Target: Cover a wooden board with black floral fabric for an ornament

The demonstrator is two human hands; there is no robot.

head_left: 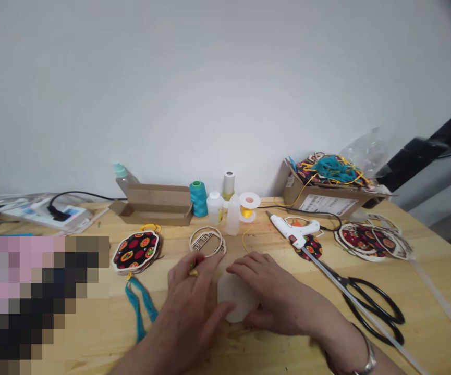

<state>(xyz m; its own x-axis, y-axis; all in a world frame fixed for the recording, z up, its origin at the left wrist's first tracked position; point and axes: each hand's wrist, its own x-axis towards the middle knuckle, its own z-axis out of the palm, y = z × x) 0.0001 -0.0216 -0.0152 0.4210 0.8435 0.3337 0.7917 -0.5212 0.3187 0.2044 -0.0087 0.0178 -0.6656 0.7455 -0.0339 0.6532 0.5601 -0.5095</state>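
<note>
My right hand (274, 297) grips the pale piece (233, 294) over the worktop (248, 351); my left hand (194, 291), loosely spread, lays its thumb there, probably for steadiness.

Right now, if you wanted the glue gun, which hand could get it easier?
Probably the right hand. It is nearer to the white glue gun, which lies ahead of it and to the right. The left hand is farther away, near the round wooden frame.
</note>
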